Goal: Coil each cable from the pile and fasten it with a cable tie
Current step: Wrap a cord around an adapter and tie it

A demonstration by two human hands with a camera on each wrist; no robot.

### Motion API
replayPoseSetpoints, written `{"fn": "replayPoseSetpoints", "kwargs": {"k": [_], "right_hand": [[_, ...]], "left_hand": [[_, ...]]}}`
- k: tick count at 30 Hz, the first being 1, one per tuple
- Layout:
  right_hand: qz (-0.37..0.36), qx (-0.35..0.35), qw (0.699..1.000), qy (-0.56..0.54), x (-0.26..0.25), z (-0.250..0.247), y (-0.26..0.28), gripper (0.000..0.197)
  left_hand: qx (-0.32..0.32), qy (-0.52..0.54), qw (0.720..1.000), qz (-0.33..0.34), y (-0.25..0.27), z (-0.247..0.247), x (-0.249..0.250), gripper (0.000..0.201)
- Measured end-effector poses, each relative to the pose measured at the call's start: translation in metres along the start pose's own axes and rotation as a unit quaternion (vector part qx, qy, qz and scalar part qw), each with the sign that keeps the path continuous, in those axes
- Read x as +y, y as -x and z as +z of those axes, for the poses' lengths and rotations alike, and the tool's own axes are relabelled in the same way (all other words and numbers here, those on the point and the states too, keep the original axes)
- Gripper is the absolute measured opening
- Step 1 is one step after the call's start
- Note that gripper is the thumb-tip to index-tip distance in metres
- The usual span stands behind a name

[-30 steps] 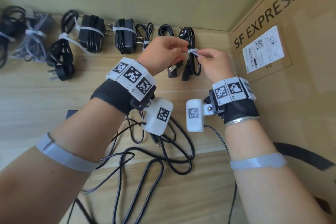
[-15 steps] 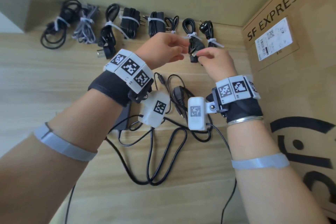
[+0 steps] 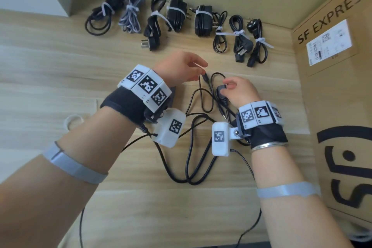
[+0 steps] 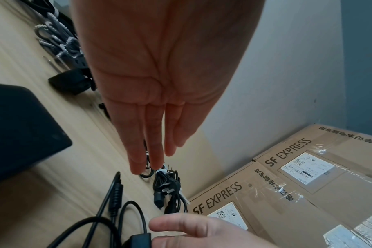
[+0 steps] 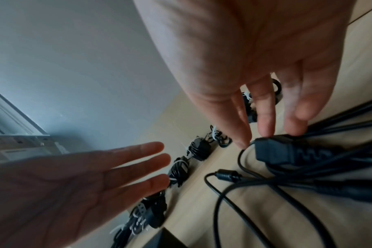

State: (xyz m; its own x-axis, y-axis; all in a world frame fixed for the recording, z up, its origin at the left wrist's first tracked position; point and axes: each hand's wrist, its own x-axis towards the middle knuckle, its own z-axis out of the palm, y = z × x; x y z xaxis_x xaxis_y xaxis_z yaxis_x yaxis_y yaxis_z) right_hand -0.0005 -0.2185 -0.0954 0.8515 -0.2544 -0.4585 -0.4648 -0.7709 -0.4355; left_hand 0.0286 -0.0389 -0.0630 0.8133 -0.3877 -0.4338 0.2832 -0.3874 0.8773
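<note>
Beside the tan cardboard shipping box, whose far side runs off the head view's right edge, the small print on its white label is too small to read. The left hand and its marker-covered wrist band hide a dark flat object; the left wrist view cuts it off at the left edge. The loose black cables pass out of sight under both wrist cameras.

Prob. home/office room: wood floor, SF Express boxes.
</note>
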Motion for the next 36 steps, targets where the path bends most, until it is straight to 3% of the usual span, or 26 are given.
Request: {"fn": "replayPoseSetpoints", "kwargs": {"k": [4, 9, 20, 26, 30, 33, 36], "right_hand": [[0.017, 0.007, 1.0, 0.015, 0.007, 0.01, -0.002, 0.048], [0.023, 0.006, 0.998, 0.051, 0.01, 0.012, -0.004, 0.03], [-0.057, 0.075, 0.989, 0.115, -0.014, 0.031, -0.024, 0.027], [-0.096, 0.04, 0.984, 0.143, -0.02, 0.03, -0.03, 0.019], [-0.107, 0.068, 0.992, -0.018, -0.02, 0.018, -0.025, 0.019], [-0.128, 0.06, 0.979, -0.149, -0.027, 0.003, -0.018, 0.005], [-0.161, 0.053, 0.962, -0.213, -0.038, -0.008, -0.014, 0.002]], "left_hand": [[-0.005, -0.029, 1.0, -0.011, 0.003, 0.002, -0.007, 0.024], [0.016, -0.095, 0.995, -0.025, 0.001, 0.004, -0.012, 0.027], [0.037, -0.149, 0.986, -0.06, -0.012, 0.012, -0.017, 0.027], [0.038, -0.163, 0.981, -0.102, -0.024, 0.016, -0.024, 0.05], [0.02, -0.135, 0.986, -0.096, -0.028, 0.018, -0.028, 0.052], [0.02, -0.12, 0.992, -0.027, -0.027, 0.021, -0.018, 0.039], [0.009, -0.075, 0.996, 0.057, -0.027, 0.024, -0.006, 0.036]]}}
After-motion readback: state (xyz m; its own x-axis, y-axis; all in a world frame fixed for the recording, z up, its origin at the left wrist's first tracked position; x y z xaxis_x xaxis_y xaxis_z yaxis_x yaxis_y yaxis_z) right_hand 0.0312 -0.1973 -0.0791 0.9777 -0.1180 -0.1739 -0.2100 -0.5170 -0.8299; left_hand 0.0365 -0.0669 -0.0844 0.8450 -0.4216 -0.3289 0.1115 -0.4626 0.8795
